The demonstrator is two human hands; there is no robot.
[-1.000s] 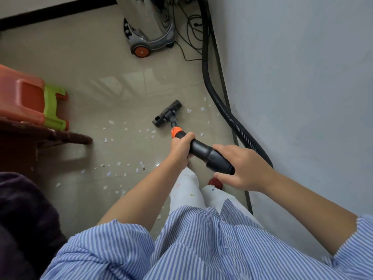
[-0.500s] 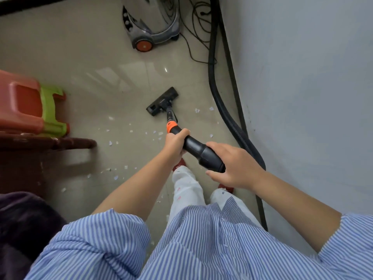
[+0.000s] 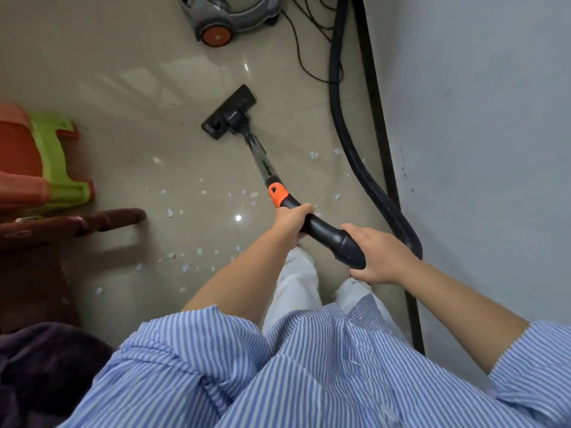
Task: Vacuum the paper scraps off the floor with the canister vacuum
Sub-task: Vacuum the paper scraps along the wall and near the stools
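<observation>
I see both arms stretched forward: the left hand (image 3: 289, 222) wraps the black handle (image 3: 332, 239) ahead, the right hand (image 3: 381, 256) holds its rear end.

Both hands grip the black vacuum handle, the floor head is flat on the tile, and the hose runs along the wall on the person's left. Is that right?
Not quite: the head view shows the hose along the wall on the person's right. Both the left hand and right hand grip the black vacuum handle, and the floor head is flat on the tile.

Blue-and-white striped shirt (image 3: 309, 372) — sleeves rolled above the elbows; white trousers (image 3: 296, 288) below — faintly speckled.
</observation>
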